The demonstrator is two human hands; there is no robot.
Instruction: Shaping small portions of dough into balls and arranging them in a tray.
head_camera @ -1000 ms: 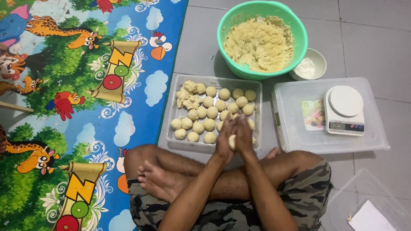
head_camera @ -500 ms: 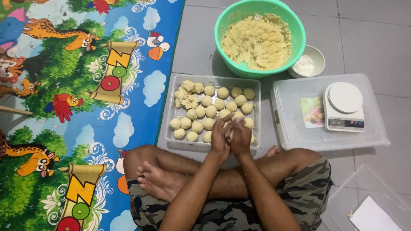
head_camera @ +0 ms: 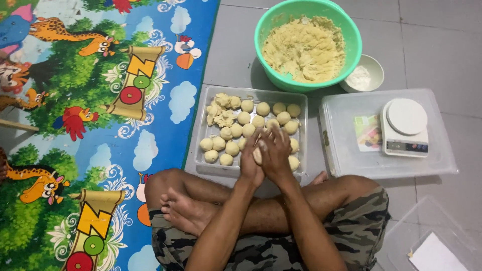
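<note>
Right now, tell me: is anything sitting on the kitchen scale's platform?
No, the round platform of the white kitchen scale is bare; the scale stands on the lid of a clear plastic box.

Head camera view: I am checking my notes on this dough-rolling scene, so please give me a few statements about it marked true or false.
1. Both hands, left hand and right hand, are pressed together around a piece of dough. True.
2. The green bowl is empty. False: it holds a heap of pale crumbly dough.
3. The clear tray holds many rolled dough balls. True.
4. The white kitchen scale stands on the colourful play mat. False: it stands on a clear plastic lid on the grey tiled floor.
5. A small white bowl sits beside the green bowl. True.
</note>
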